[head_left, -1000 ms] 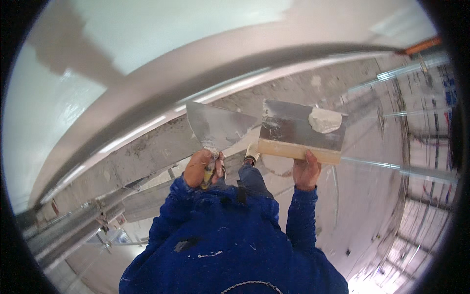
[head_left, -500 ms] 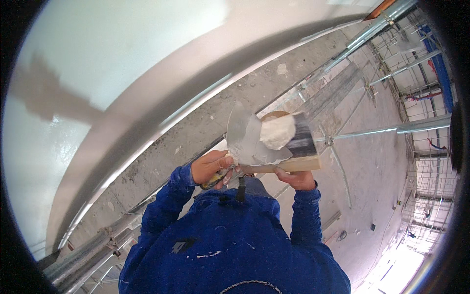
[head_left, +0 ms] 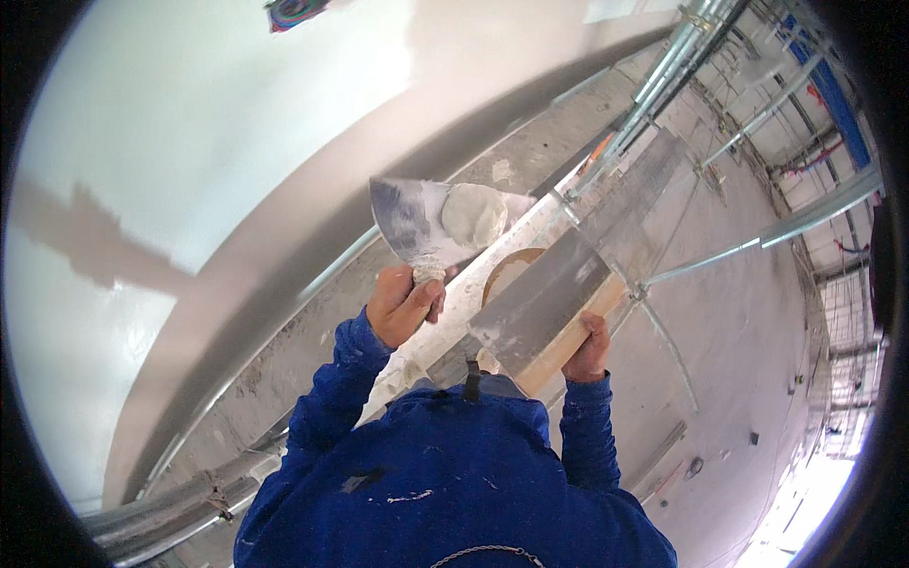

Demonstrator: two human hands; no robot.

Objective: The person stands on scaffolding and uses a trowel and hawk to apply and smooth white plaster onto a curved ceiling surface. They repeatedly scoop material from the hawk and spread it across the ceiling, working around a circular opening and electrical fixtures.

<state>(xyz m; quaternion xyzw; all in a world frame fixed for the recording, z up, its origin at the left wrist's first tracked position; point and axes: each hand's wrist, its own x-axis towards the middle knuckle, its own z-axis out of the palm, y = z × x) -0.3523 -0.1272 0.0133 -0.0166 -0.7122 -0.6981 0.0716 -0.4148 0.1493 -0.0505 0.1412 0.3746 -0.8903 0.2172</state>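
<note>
My left hand (head_left: 405,305) is closed around the handle of a wide putty knife (head_left: 405,220), held up at the left of centre. A thick lump of white plaster (head_left: 473,216) lies on its blade. In my right hand (head_left: 589,346) is a broad flat grey plastering blade (head_left: 542,305), gripped by the pale wooden strip (head_left: 559,352) along its edge. Only a thin smear of white shows on this blade. The two tools are apart. Partly hidden behind the broad blade is a round thing with a tan rim (head_left: 502,267).
A smooth white curved wall (head_left: 275,114) rises at the left, with a grey ledge (head_left: 256,407) along its foot. Scaffold tubes (head_left: 663,76) stand at the upper right, and another tube (head_left: 805,222) crosses at the right. A grey plank (head_left: 639,185) lies beyond the blade.
The putty knife has lifted away from the broad blade, up and to the left, carrying the plaster lump. The broad blade has tilted and come lower.
</note>
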